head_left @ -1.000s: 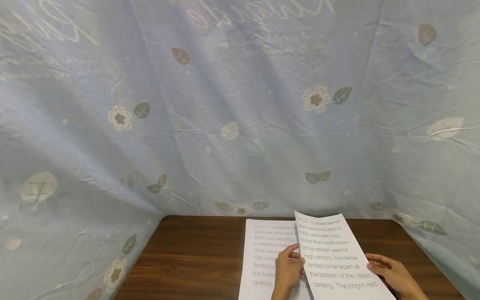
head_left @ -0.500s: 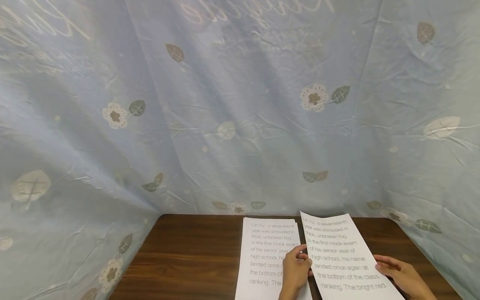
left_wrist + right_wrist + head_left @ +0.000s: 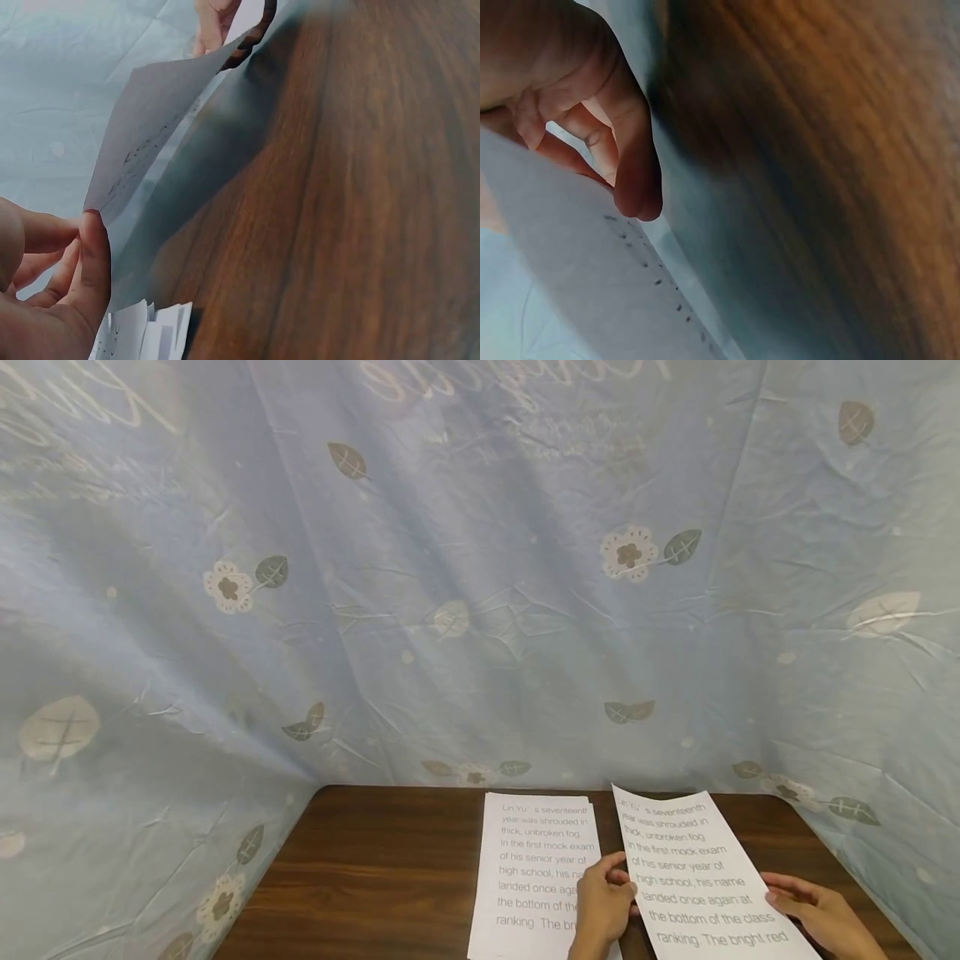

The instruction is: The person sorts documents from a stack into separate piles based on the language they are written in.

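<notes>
A printed sheet of paper (image 3: pixel 701 868) is held up off the table, tilted, its top edge bowed. My left hand (image 3: pixel 603 902) pinches its left edge between thumb and fingers, plain in the left wrist view, where the hand (image 3: pixel 56 270) grips the sheet (image 3: pixel 150 127). At the opposite edge my right hand (image 3: pixel 821 917) pinches the paper; the right wrist view shows this hand (image 3: pixel 592 112) with a fingertip against the sheet (image 3: pixel 577 247). Left of the held sheet lies a stack of printed paper (image 3: pixel 532 868), partly covered by my left hand.
The dark wooden table (image 3: pixel 375 877) carries the stack. A pale blue curtain (image 3: pixel 480 568) with leaf and flower prints hangs behind and along both sides. In the left wrist view, edges of the stack (image 3: pixel 154 330) look slightly uneven.
Both hands have carried the sheet to the right, away from the stack. More of the stack's top page now shows, and a strip of table has appeared between the two.
</notes>
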{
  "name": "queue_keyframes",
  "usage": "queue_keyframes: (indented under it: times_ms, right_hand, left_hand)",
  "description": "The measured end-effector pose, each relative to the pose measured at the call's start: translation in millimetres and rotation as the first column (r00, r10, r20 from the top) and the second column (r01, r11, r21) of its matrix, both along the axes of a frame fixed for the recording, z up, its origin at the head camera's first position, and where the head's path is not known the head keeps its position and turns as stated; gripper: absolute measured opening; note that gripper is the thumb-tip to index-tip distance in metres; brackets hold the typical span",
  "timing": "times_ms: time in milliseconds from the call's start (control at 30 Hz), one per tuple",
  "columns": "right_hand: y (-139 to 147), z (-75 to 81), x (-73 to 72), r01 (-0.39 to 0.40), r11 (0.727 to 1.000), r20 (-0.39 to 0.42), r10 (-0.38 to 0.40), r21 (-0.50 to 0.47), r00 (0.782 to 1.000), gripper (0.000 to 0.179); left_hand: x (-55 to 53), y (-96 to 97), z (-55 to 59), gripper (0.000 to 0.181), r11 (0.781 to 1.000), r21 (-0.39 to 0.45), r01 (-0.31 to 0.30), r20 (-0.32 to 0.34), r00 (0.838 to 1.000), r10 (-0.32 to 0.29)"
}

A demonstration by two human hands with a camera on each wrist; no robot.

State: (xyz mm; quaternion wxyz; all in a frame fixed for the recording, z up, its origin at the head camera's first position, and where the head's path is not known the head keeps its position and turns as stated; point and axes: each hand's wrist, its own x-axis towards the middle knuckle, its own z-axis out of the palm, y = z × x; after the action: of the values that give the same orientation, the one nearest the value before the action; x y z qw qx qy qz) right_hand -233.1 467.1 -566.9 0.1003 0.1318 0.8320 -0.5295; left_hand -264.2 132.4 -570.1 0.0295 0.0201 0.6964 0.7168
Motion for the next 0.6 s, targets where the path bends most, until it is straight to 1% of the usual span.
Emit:
queue_keyframes:
  times_ms: [100,167,300,400,600]
  right_hand:
    - [-0.9,0.5,-1.1,-0.019,0.999,-0.007,0.019,0.035,1.000,0.067]
    - [-1.4,0.4,-1.2,-0.002,0.999,0.004,0.002,0.039,1.000,0.066]
    - [-1.3,-1.2,-1.4,-0.009,0.998,-0.003,0.009,0.054,1.000,0.064]
    - [-2.0,-1.9,-0.7,-0.025,0.997,-0.025,0.027,0.079,0.999,0.064]
    - [-4.4,-0.3,0.3,-0.026,0.993,-0.055,0.032,0.115,0.998,0.064]
  left_hand:
    - [0.7,0.3,1.1,0.048,1.000,0.001,0.000,-0.002,1.000,0.000]
    - [1.7,1.1,1.5,0.048,1.000,0.001,0.001,-0.004,1.000,-0.001]
    - [3.3,2.4,0.4,0.047,1.000,-0.005,-0.002,-0.008,1.000,0.002]
    - [4.0,3.4,-0.7,0.047,1.000,-0.010,-0.001,-0.012,1.000,0.001]
    - [4.7,5.1,-1.9,0.049,1.000,-0.010,-0.004,-0.008,1.000,0.004]
